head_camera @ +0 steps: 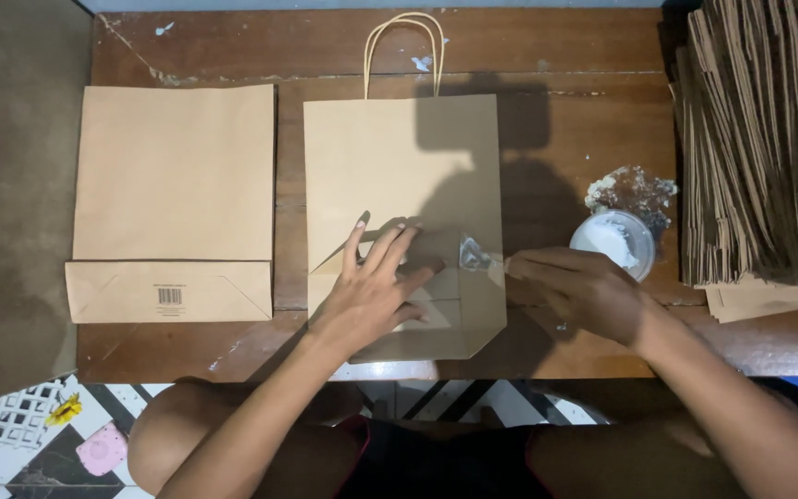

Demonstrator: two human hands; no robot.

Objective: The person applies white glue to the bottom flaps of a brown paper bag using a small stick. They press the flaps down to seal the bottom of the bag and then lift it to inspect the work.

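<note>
On the wooden bench a tall stack of flat brown bags fills the right edge, a finished bag lies left, and the handled paper bag sits in the middle. The left hand, fingers spread and grasping nothing, presses its bottom folds flat — firm, even pressure would keep them aligned. The right hand pinches a small glue applicator at the flap — a thin, even smear seems best — beside the glue cup.
</note>
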